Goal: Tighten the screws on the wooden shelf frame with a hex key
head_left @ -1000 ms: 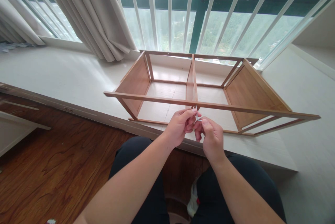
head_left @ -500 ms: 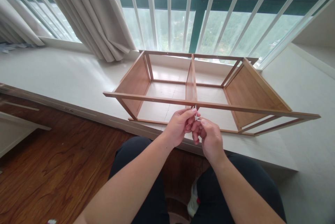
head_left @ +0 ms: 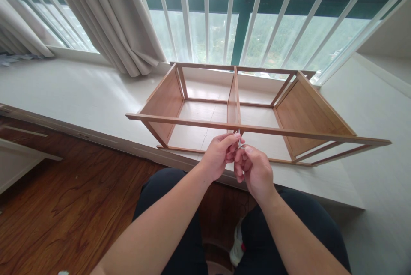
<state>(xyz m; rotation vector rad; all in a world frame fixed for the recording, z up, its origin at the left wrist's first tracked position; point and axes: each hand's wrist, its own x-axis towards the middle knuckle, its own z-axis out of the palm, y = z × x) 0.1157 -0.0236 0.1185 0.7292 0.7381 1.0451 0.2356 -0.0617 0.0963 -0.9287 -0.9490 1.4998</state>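
A light wooden shelf frame [head_left: 180, 121] lies on its side on a white raised platform [head_left: 80, 99] in front of me. My left hand [head_left: 218, 155] and my right hand [head_left: 255, 172] meet just below the middle of the frame's front rail. Both pinch a small thin metal tool [head_left: 238, 134] that points up at the rail where the centre divider [head_left: 236, 99] joins it. The tool's tip is mostly hidden by my fingers.
A barred window [head_left: 244, 13] and a beige curtain [head_left: 105, 13] stand behind the frame. Dark wood floor [head_left: 64, 206] lies to my left. My knees in dark trousers [head_left: 167, 189] sit against the platform's edge. A white board [head_left: 19, 159] is at the far left.
My right hand has shifted slightly left and turned around the tool. The frame and my left hand have hardly moved.
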